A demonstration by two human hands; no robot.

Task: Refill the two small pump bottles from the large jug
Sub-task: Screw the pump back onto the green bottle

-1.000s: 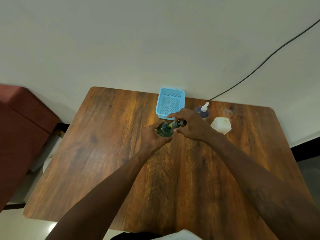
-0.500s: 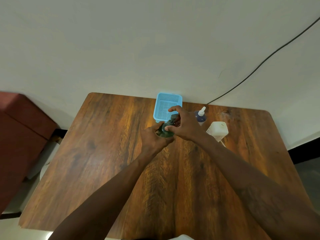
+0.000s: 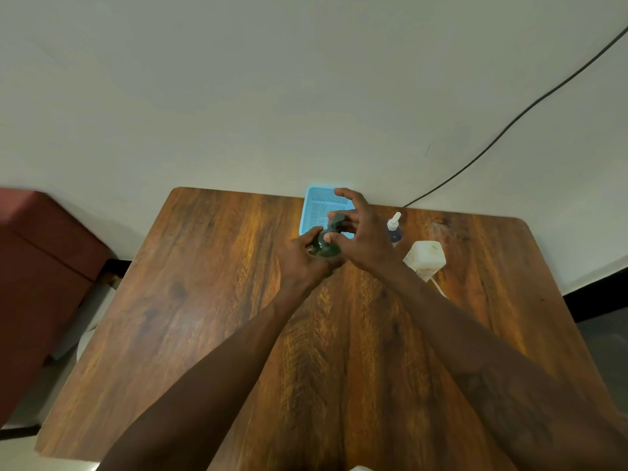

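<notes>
Raised off the pump, right hand (image 3: 365, 237) fingers spread above green bottle (image 3: 324, 248).

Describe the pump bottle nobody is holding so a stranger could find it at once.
Start at the wooden table and go to its far edge by the wall. There, between the blue basket and the white jug, stands a small dark-blue bottle. It alone has a white pump top.
</notes>
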